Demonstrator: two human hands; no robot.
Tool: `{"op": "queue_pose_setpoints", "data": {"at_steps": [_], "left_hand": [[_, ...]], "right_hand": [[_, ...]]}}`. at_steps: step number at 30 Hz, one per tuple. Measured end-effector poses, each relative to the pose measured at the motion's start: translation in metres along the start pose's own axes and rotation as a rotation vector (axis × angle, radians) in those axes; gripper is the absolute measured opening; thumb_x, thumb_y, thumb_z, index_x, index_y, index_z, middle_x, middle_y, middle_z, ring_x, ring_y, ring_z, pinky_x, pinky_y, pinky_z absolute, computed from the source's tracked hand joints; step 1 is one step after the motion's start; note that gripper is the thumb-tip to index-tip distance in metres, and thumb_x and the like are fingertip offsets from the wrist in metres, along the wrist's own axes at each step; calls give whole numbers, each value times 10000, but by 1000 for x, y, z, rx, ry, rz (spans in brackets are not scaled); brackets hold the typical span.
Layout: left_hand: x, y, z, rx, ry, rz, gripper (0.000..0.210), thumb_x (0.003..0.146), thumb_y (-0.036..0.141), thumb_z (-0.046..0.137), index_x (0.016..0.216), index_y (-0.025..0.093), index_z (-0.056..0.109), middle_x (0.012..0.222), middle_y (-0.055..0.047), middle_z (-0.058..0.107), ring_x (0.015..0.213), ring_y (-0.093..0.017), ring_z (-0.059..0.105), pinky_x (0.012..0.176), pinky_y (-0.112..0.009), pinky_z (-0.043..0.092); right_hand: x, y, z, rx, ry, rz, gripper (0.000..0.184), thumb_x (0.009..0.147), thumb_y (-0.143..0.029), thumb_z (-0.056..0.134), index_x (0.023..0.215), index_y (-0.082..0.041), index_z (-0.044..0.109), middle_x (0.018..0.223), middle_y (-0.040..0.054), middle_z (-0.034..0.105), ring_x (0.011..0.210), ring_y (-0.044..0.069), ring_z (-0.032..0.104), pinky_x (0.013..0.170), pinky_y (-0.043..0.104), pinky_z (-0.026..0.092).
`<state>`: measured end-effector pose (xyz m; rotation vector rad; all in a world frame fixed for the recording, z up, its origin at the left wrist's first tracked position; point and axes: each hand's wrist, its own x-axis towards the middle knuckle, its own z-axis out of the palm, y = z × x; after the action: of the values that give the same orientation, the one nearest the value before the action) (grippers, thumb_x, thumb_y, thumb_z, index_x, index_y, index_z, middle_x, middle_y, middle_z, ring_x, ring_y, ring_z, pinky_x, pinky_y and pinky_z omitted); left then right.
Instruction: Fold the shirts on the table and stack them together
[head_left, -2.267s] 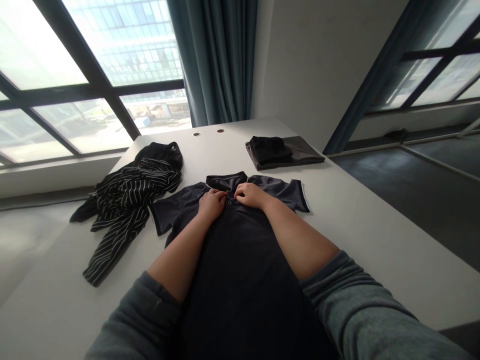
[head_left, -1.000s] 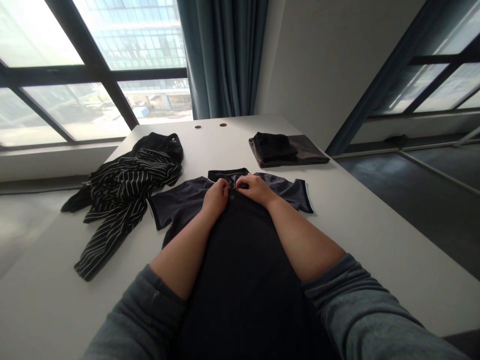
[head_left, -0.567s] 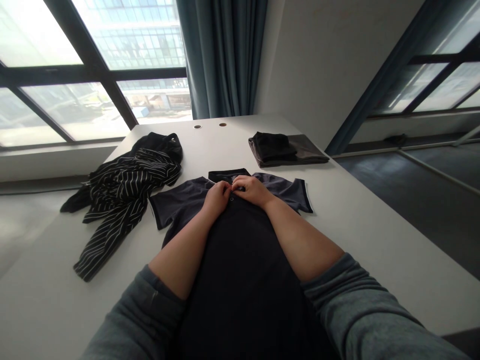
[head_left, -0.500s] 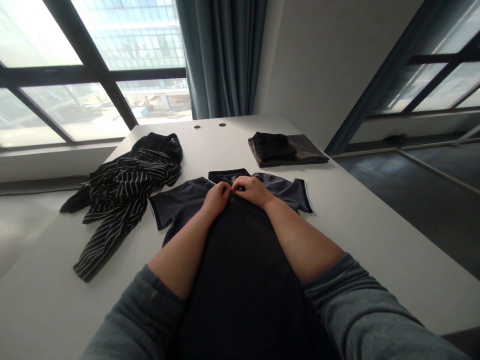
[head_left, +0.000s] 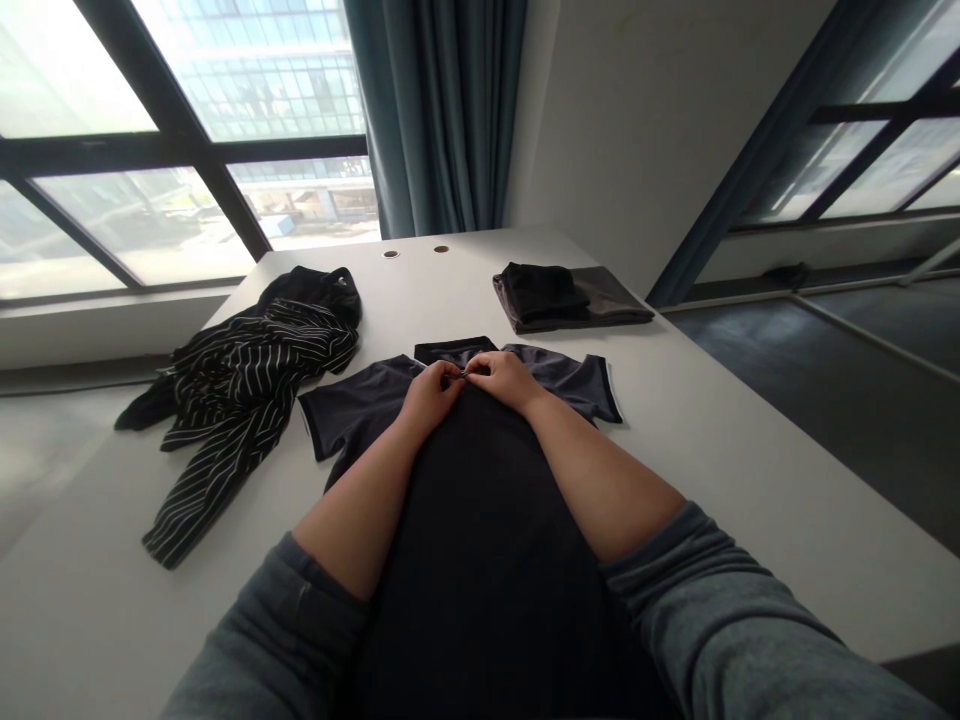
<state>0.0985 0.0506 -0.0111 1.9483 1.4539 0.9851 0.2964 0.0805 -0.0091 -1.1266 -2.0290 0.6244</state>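
A dark short-sleeved polo shirt [head_left: 480, 510] lies front up on the white table, its black collar at the far end and both sleeves spread out. My left hand [head_left: 433, 392] and my right hand [head_left: 504, 378] meet at the front opening just below the collar. The fingertips of both hands are pinched on the shirt's placket, almost touching each other. Whatever small part of the placket sits between the fingers is mostly hidden by them.
A crumpled black garment with white stripes [head_left: 262, 360] lies to the left on the table [head_left: 750, 480]. Folded dark clothes [head_left: 551, 292] sit at the back right. Two round cable holes are near the far edge, before a blue curtain [head_left: 442, 120].
Both hands stay at the placket with slight finger movement. The small round button seen below the fingers earlier no longer shows. The view has shifted slightly.
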Motion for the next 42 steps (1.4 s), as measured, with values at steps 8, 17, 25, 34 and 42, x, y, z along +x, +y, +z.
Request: {"op": "queue_pose_setpoints", "data": {"at_steps": [8, 17, 25, 34, 42], "left_hand": [[1, 2, 2, 54, 20, -74, 139, 877, 162, 717, 993, 231, 753, 979, -20, 800, 905, -206, 731, 826, -310, 538], [-3, 13, 4, 126, 87, -96, 133, 864, 145, 690, 925, 237, 765, 897, -22, 791, 848, -217, 721, 766, -311, 493], [-4, 19, 2, 184, 120, 24, 158, 850, 108, 664, 932, 236, 709, 891, -27, 757, 838, -218, 683, 754, -312, 463], [-4, 15, 3, 175, 130, 83, 165, 843, 85, 624, 844, 245, 584, 791, -3, 655, 752, -201, 605, 707, -310, 430], [-1, 8, 8, 111, 89, 103, 175, 862, 73, 623, 922, 237, 623, 957, -31, 718, 879, -204, 667, 810, -318, 498]], "right_hand": [[2, 2, -3, 40, -99, 37, 193, 931, -195, 636, 962, -188, 826, 969, 58, 817, 916, 214, 739, 846, 306, 515], [5, 6, 5, 48, -95, 78, 176, 935, -240, 624, 935, -175, 787, 905, 50, 775, 832, 195, 676, 806, 301, 488], [5, 3, 5, 127, -64, 136, 190, 922, -305, 633, 901, -175, 770, 875, 46, 755, 819, 198, 662, 816, 321, 497], [4, 9, 5, 279, -47, 202, 180, 854, -345, 701, 872, -182, 775, 863, 42, 765, 813, 197, 671, 804, 323, 515], [3, 12, 10, 376, -34, 205, 211, 828, -390, 731, 876, -189, 769, 883, 53, 774, 834, 208, 693, 791, 325, 530]]}}
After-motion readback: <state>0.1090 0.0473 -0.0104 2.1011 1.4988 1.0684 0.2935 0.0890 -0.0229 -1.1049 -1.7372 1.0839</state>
